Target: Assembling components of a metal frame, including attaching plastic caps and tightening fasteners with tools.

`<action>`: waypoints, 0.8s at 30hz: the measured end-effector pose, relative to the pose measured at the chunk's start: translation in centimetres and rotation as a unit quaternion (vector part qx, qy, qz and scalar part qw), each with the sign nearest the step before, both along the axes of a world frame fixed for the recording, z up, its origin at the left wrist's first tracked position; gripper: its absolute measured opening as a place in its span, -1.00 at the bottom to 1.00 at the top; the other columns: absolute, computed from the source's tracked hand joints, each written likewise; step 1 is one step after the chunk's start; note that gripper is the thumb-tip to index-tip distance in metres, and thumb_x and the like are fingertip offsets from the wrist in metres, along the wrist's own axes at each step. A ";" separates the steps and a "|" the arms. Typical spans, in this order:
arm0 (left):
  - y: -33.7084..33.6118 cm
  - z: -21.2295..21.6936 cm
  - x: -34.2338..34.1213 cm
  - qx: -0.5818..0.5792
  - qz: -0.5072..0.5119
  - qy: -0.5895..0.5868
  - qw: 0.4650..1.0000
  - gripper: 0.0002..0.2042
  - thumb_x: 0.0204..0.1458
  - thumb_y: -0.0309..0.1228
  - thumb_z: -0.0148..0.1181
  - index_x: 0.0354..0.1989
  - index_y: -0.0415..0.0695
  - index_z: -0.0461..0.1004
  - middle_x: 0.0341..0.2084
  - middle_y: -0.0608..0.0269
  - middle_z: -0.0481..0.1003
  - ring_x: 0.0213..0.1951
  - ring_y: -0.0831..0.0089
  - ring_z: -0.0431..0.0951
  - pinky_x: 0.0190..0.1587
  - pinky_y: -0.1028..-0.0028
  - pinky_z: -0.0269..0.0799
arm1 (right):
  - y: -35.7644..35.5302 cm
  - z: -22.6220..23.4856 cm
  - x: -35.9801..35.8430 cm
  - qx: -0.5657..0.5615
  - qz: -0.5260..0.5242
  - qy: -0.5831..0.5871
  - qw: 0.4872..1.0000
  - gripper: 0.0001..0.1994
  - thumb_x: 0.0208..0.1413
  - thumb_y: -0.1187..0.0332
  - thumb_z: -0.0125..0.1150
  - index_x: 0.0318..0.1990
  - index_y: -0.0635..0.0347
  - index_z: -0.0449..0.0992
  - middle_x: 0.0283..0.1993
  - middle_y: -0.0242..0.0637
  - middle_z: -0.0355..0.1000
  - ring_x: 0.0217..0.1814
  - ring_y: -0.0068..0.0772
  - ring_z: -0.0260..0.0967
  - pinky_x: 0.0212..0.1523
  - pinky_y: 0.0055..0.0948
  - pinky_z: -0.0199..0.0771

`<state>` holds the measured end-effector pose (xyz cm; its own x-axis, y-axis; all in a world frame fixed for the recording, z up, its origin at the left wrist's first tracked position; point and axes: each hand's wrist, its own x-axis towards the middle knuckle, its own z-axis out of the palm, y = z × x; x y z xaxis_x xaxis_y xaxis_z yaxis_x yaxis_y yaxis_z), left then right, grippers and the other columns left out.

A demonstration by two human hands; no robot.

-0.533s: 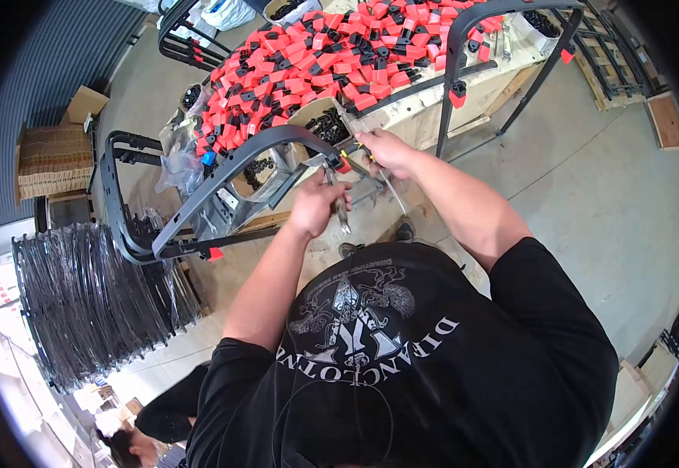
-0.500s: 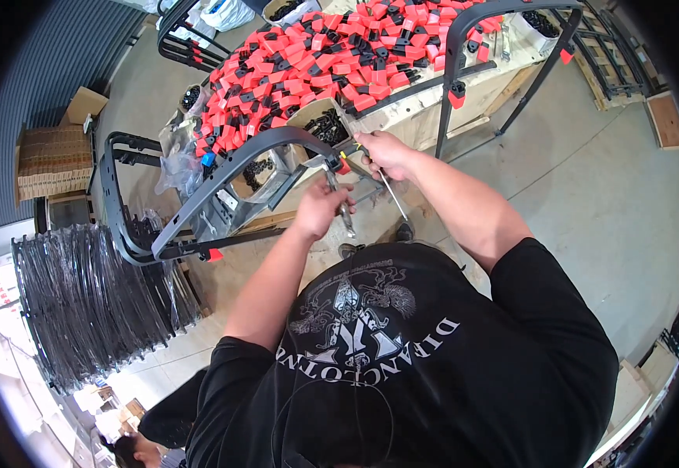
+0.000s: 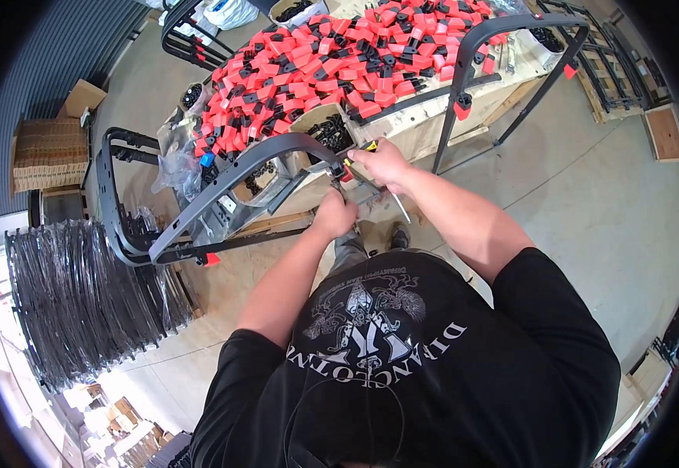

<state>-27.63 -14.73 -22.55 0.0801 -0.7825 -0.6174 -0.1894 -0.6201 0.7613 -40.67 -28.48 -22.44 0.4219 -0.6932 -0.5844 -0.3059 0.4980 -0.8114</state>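
Observation:
A curved black tubular frame [image 3: 222, 181] leans at the table's near left side, a red and black plastic piece [image 3: 346, 173] at its end. Just below that end, my left hand [image 3: 337, 212] is closed around a metal wrench [image 3: 335, 181], most of it hidden by the fingers. Its upper part reaches the frame end. My right hand [image 3: 384, 166] is closed on a screwdriver [image 3: 400, 207] with a yellow and black handle; the shaft slants down below the hand. The right fingertips are close to the red piece. Whether they touch it I cannot tell.
Red and black plastic parts [image 3: 308, 66] are heaped on the table. A box of small black parts [image 3: 327, 129] sits at its near edge. Another black frame [image 3: 460, 70] stands at the right. Wrapped black tubes [image 3: 93, 300] and stacked cardboard [image 3: 51, 156] are at the left.
My left hand has moved up and right, bringing the wrench to the frame end. The right hand has shifted slightly down, still holding the screwdriver.

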 end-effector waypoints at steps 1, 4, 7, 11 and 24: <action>-0.4 -0.4 0.2 0.051 -0.046 -0.043 0.997 -0.75 0.12 -0.42 0.10 -0.20 -0.43 0.43 -0.35 0.04 0.62 -0.38 0.28 0.63 -0.30 0.34 0.52 | 0.2 -0.1 -0.4 -0.016 0.006 0.010 1.000 -0.31 0.03 0.14 0.46 0.12 0.55 0.33 -0.10 0.07 0.53 -0.12 -0.17 0.52 -0.10 -0.29 0.52; -2.4 2.6 1.9 0.081 0.069 0.289 0.952 -0.74 0.15 -0.40 0.11 -0.14 -0.41 0.43 -0.36 0.10 0.62 -0.44 0.32 0.62 -0.39 0.40 0.48 | -0.3 -3.7 -0.5 -0.115 -0.031 0.000 0.993 -0.35 0.02 0.14 0.46 0.04 0.56 0.36 -0.14 0.13 0.53 -0.16 -0.09 0.55 -0.15 -0.27 0.54; -1.1 3.7 1.1 0.041 0.214 0.510 0.832 -0.77 0.20 -0.39 0.12 -0.15 -0.36 0.46 -0.38 0.17 0.59 -0.49 0.37 0.60 -0.43 0.50 0.47 | 0.1 -2.2 -0.2 -0.117 -0.021 0.039 0.992 -0.35 0.02 0.11 0.46 0.01 0.57 0.37 -0.14 0.18 0.53 -0.13 -0.08 0.55 -0.12 -0.25 0.53; -1.0 -0.4 0.8 0.042 -0.052 0.046 0.997 -0.82 0.15 -0.44 0.12 -0.25 -0.35 0.49 -0.39 0.09 0.61 -0.44 0.26 0.65 -0.33 0.39 0.62 | 0.1 -1.2 -0.2 -0.032 0.011 0.046 0.998 -0.33 0.02 0.09 0.46 0.01 0.60 0.36 -0.11 0.22 0.52 -0.10 -0.08 0.55 -0.10 -0.22 0.53; -2.5 2.4 4.3 0.093 0.153 0.694 0.698 -0.71 0.17 -0.40 0.09 -0.10 -0.43 0.45 -0.38 0.15 0.59 -0.35 0.34 0.68 -0.37 0.47 0.53 | 0.1 -3.5 -0.4 -0.102 -0.018 0.003 0.995 -0.30 0.05 0.11 0.46 0.08 0.62 0.32 -0.10 0.18 0.51 -0.09 -0.14 0.53 -0.13 -0.25 0.54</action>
<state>-23.32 -17.28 -20.10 -0.5495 -0.7558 -0.3560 0.8130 -0.5820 -0.0193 -41.03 -28.38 -25.92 0.3912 -0.8128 -0.4317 -0.2952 0.3335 -0.8954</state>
